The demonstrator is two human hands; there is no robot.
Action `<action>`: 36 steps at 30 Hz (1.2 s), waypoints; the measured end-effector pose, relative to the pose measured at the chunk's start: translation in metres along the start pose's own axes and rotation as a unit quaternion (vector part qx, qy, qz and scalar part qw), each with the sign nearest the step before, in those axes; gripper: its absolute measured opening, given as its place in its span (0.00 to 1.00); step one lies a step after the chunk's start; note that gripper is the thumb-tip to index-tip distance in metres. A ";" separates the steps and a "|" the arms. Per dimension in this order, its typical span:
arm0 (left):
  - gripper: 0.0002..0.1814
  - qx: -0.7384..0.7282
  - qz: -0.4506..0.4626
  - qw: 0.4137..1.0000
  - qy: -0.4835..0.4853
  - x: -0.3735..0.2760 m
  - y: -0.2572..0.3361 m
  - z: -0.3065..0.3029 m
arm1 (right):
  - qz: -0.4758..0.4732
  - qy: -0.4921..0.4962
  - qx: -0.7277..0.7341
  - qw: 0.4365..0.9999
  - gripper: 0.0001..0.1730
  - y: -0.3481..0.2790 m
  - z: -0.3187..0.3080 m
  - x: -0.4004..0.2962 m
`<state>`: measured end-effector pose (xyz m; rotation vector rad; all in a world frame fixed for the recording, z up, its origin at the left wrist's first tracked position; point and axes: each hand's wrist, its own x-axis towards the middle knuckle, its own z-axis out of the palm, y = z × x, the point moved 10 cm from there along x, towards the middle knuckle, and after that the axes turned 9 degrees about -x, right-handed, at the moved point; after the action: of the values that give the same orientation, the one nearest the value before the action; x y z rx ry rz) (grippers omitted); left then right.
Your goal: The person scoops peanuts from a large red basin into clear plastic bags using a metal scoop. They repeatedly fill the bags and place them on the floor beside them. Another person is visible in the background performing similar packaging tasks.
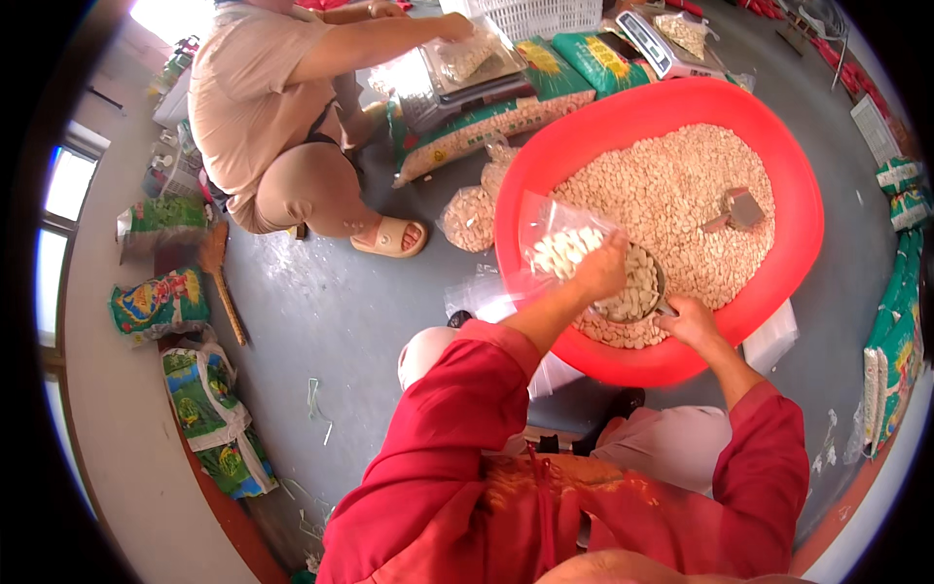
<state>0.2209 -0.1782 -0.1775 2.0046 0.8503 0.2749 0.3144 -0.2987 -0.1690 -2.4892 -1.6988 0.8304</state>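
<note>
A large red plastic tub (799,219) holds a heap of pale flat beans or seeds (657,175). Over its near left side, my left hand (604,269) grips the edge of a clear plastic bag (562,237) partly filled with the same kind of pieces. My right hand (689,321) is closed on the handle of a round metal scoop (635,288), which is full and sits close beside the bag's mouth. Part of the scoop is hidden behind my left hand. A second, angular scoop (744,208) rests on the heap at the right.
Another person (263,109) squats at the upper left, hands over a bag on a scale (474,73). Filled bags (468,219) stand left of the tub. A second scale (646,44) is behind it. A broom (219,270) and green sacks (160,303) lie at the left.
</note>
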 end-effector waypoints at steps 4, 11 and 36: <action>0.33 -0.077 0.020 0.996 -0.036 0.006 -0.005 -0.003 | -0.012 0.022 0.060 0.998 0.18 0.009 0.004 -0.004; 0.34 -0.138 -0.015 0.984 -0.114 -0.021 0.044 0.002 | -0.038 0.005 -0.198 0.979 0.12 -0.043 -0.018 0.019; 0.37 -0.121 -0.171 0.977 0.033 -0.094 -0.029 -0.096 | 0.204 -0.062 -0.094 0.972 0.19 0.189 0.088 0.099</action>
<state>0.0905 -0.1669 -0.1345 1.5996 1.1302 0.2361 0.4658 -0.3149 -0.3429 -3.0399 -1.3683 0.9015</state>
